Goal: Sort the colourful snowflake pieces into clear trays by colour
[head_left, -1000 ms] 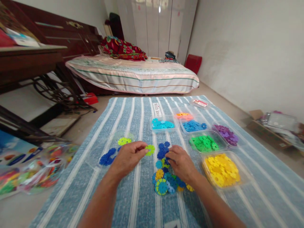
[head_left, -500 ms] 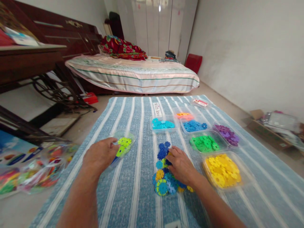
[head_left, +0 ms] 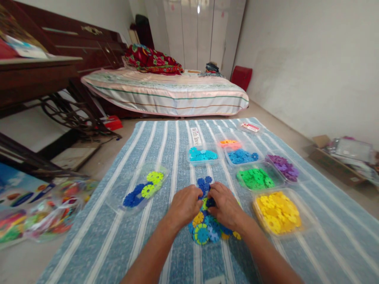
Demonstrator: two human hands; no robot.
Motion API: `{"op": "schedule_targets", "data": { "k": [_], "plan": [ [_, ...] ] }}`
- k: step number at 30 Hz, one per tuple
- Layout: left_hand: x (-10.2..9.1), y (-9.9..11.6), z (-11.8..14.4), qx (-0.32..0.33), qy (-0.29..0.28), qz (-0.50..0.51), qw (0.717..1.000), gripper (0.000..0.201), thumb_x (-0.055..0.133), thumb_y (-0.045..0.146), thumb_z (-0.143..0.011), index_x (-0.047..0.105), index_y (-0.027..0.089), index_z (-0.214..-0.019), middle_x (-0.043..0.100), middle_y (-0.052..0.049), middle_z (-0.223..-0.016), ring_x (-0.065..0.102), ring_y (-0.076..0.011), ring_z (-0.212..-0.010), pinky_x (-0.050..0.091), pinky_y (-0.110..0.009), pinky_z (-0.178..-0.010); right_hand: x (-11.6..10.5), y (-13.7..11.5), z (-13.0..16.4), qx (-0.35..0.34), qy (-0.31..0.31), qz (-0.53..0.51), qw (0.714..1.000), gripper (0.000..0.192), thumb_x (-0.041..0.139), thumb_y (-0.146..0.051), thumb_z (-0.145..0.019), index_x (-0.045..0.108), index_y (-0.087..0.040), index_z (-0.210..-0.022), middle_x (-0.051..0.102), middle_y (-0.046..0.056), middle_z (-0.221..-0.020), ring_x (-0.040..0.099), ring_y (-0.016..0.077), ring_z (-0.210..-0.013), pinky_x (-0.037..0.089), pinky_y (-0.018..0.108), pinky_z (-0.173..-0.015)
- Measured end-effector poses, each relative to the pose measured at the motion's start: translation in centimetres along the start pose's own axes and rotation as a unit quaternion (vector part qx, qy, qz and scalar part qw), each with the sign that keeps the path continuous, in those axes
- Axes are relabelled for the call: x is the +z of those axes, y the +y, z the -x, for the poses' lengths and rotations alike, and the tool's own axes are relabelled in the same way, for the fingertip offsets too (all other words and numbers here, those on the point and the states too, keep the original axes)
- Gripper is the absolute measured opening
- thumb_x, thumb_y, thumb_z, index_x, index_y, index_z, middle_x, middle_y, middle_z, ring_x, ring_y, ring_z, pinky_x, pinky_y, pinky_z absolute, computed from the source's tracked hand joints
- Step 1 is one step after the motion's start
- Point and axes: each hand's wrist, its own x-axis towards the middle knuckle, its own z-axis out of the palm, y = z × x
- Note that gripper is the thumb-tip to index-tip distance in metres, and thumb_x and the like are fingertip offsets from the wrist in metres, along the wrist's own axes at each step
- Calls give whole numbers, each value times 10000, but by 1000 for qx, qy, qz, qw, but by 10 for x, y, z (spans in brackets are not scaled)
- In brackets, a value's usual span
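Observation:
My left hand (head_left: 186, 203) is pinched closed at the left side of a joined cluster of notched plastic discs (head_left: 213, 230), and what lies between its fingertips is hidden. Facing it, my right hand (head_left: 225, 204) curls its fingers around a dark blue notched disc (head_left: 211, 202) at the cluster's upper part. The cluster lies on the striped cloth, mixing blue, orange and lime discs, with dark blue ones (head_left: 204, 182) at its far end. Left of my hands, a clear tray (head_left: 117, 201) holds dark blue discs (head_left: 134, 196) and lime discs (head_left: 154, 177).
Clear tubs of sorted discs stand to the right: yellow (head_left: 278, 213), green (head_left: 256, 178), purple (head_left: 282, 167), blue (head_left: 242, 156), turquoise (head_left: 203, 154) and orange (head_left: 229, 142). A small lidded box (head_left: 249, 126) sits at the far right corner of the cloth (head_left: 156, 244).
My left hand has moved right, from the clear tray to the disc cluster, uncovering the dark blue discs in the tray. My right hand has stayed at the cluster.

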Motion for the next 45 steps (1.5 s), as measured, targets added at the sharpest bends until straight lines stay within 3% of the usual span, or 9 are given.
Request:
{"op": "schedule_targets", "data": {
  "k": [5, 12, 19, 25, 29, 35, 38, 42, 45],
  "plan": [
    [13, -3, -2, 6, -15, 13, 1000, 76, 571, 218, -710, 643, 214, -733, 587, -27, -783, 574, -184, -787, 351, -262, -657, 3, 2, 3, -10, 49, -54, 997, 270, 663, -95, -661, 579, -177, -904, 565, 89, -1128, 429, 236, -1188, 300, 390, -1030],
    [15, -10, -10, -5, 7, 150, 989, 101, 540, 170, -640, 638, 170, -619, 558, 4, -663, 524, -132, -651, 355, -232, -605, 4, 8, 3, 17, 86, -103, 991, 205, 614, -68, -657, 590, -202, -811, 585, 53, -1054, 499, 216, -1086, 373, 362, -951],
    [19, -16, -12, -34, -1, 301, 953, 120, 530, 153, -543, 624, 153, -616, 530, 38, -598, 450, -95, -554, 342, -215, -545, 10, 16, 4, 20, 115, -139, 983, 137, 622, -81, -670, 594, -203, -725, 583, 56, -1057, 513, 211, -1061, 384, 356, -945],
    [8, -14, -9, -74, 42, 376, 923, 120, 565, 243, -584, 619, 154, -643, 552, 36, -562, 481, -104, -544, 372, -219, -538, 10, 17, 5, 14, 128, -141, 982, 110, 611, -91, -699, 607, -200, -715, 591, 61, -1059, 517, 206, -1061, 389, 354, -947],
    [-21, -23, -1, -99, 127, 296, 942, 197, 559, 322, -652, 670, 172, -716, 655, 12, -650, 589, -153, -646, 444, -253, -635, 10, 18, 5, 0, 127, -135, 983, 116, 588, -90, -711, 616, -202, -719, 601, 61, -1049, 519, 206, -1068, 394, 357, -952],
    [-67, -67, 21, -225, 245, 91, 939, 333, 500, 371, -742, 693, 206, -957, 725, -11, -883, 655, -192, -789, 469, -261, -735, 12, 19, 6, 4, 131, -133, 982, 110, 583, -106, -724, 631, -205, -720, 613, 64, -1065, 514, 212, -1103, 382, 368, -979],
    [-79, -85, 29, -284, 200, -19, 938, 355, 445, 351, -797, 684, 195, -1008, 725, -45, -942, 656, -207, -828, 462, -267, -724, 13, 19, 6, 4, 135, -128, 982, 114, 583, -101, -719, 635, -203, -717, 621, 68, -1056, 519, 215, -1099, 387, 371, -976],
    [-84, -93, 31, -307, 114, -98, 940, 370, 416, 333, -833, 672, 184, -1053, 709, -86, -1038, 646, -236, -921, 457, -300, -782, 14, 20, 6, 2, 134, -124, 983, 119, 589, -100, -717, 642, -206, -715, 626, 67, -1053, 527, 214, -1094, 394, 371, -968],
    [-83, -93, 29, -314, 108, -115, 936, 394, 415, 334, -839, 647, 171, -1112, 681, -104, -1118, 626, -263, -1000, 453, -332, -835, 15, 21, 5, 5, 135, -123, 983, 122, 598, -99, -712, 646, -212, -713, 628, 61, -1058, 527, 211, -1104, 394, 369, -972]
  ]
}}
